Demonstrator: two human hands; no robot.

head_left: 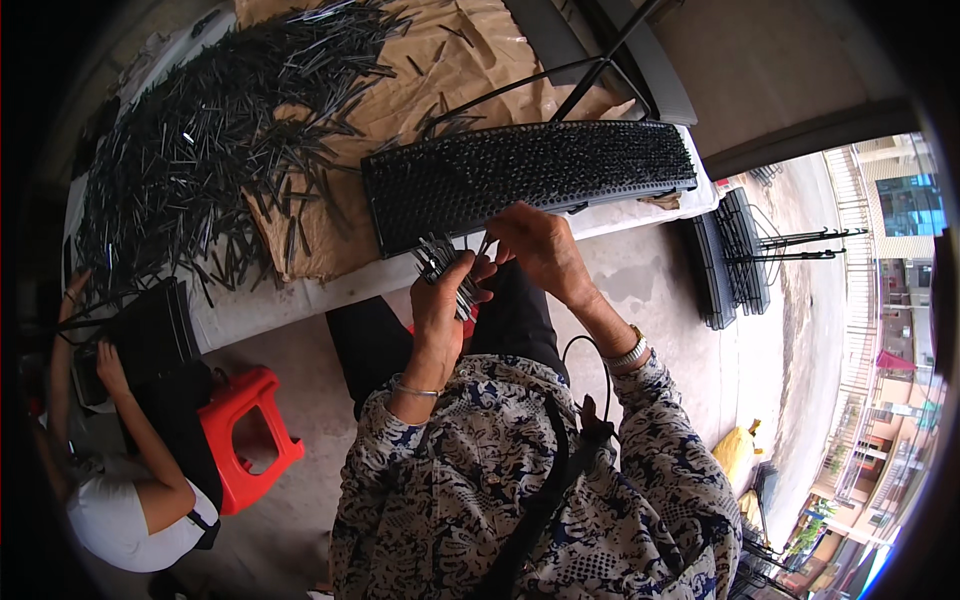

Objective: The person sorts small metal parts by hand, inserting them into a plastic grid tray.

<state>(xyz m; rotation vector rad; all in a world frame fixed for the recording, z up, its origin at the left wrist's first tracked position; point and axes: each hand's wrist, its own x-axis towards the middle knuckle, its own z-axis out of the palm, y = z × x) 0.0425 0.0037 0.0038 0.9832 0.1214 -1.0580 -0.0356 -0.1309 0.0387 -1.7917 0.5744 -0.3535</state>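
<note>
My left hand [440, 305] is closed round a bundle of thin black strips [436, 258], whose ends fan out above the fingers. Just to its right, my right hand [540, 248] pinches one slim strip [485, 246] between thumb and fingertips, close to the bundle. Right behind both hands lies a long black perforated panel [530, 165], with many small dark pieces standing up over its surface. It rests at the near edge of the table, and my right fingertips are close to its front rim.
A large heap of loose black strips [220, 140] covers brown paper [440, 85] on the table. At left, a person [140, 510] sits near a red plastic stool [250, 440], hands on a black panel [150, 330]. More black panels [735, 260] stand on the floor at right.
</note>
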